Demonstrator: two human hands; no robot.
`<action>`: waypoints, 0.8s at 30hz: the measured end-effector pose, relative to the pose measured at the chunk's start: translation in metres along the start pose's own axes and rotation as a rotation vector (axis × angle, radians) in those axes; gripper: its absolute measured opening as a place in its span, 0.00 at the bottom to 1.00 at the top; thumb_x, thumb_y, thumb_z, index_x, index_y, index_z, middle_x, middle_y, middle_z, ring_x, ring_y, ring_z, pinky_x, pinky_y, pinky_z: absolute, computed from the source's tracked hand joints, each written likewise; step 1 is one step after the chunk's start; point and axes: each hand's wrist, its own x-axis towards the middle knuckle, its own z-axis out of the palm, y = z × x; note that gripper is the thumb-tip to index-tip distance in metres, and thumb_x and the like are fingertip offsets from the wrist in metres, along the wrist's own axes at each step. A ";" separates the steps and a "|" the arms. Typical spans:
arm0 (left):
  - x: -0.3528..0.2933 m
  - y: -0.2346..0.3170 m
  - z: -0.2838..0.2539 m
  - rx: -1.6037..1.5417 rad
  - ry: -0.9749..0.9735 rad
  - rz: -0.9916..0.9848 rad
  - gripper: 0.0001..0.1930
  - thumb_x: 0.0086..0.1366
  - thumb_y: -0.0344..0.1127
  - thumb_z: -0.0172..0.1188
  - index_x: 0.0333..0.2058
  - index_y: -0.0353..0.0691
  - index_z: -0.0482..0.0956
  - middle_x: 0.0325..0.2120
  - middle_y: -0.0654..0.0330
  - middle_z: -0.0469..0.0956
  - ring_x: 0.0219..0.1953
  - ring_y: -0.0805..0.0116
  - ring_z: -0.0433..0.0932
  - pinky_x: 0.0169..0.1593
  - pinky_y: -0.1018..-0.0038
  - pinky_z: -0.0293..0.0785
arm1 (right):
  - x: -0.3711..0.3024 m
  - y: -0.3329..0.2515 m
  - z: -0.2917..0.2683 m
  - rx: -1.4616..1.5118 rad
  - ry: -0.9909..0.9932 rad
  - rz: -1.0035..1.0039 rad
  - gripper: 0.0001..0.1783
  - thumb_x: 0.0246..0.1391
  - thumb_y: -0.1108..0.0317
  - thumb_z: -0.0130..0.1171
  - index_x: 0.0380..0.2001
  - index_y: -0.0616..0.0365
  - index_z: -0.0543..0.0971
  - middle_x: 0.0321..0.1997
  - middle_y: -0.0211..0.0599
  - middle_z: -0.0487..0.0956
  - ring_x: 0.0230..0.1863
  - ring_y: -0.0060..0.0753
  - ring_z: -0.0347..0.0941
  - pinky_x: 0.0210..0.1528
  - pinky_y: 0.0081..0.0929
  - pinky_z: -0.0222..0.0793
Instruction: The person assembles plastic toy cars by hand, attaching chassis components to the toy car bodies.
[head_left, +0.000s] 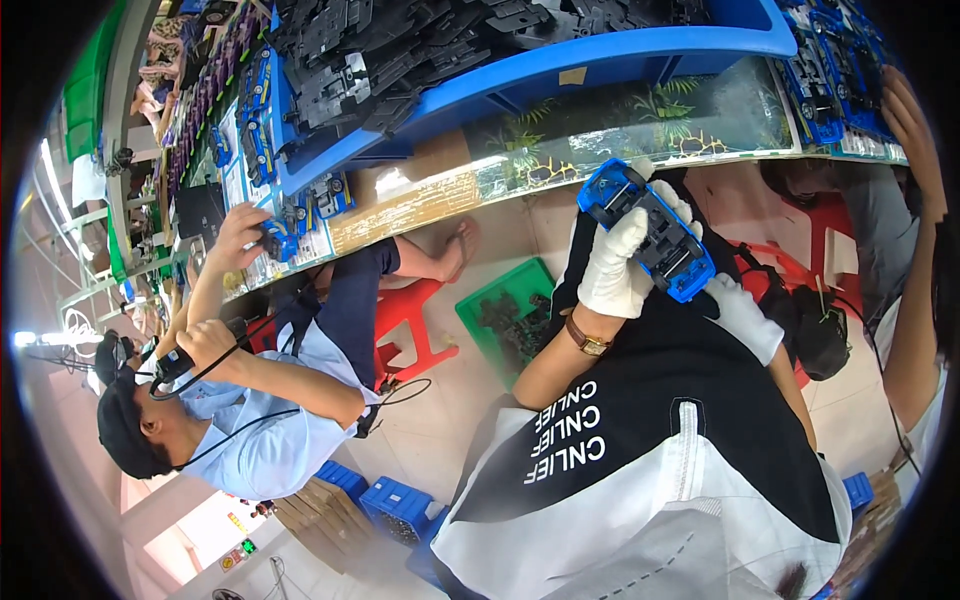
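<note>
My left hand [620, 262], in a white glove, is wrapped round a blue toy car [668, 240]. The car is tilted, with its black underside facing me and its wheels showing. White glove fingers come out behind its far edge. My right hand [745, 316], gloved in white too, lies just below the car's near right end. Its fingers look loosely stretched toward the car, with nothing visible in them; the fingertips are partly hidden.
Ahead, a large blue bin [600, 58] of black plastic chassis parts stands on the workbench [405, 205]. More blue cars [258, 130] sit left and right. A co-worker [270, 400] at left handles a blue car; another's hand [910, 140] reaches in at right. A green crate [500, 310] is on the floor.
</note>
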 end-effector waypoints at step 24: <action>-0.012 0.009 0.013 -0.092 0.183 -0.026 0.23 0.62 0.26 0.55 0.56 0.44 0.65 0.48 0.59 0.73 0.54 0.59 0.70 0.58 0.57 0.67 | -0.009 -0.029 -0.031 0.750 0.862 -0.187 0.44 0.39 0.78 0.48 0.65 0.60 0.53 0.44 0.35 0.67 0.38 0.27 0.66 0.47 0.26 0.65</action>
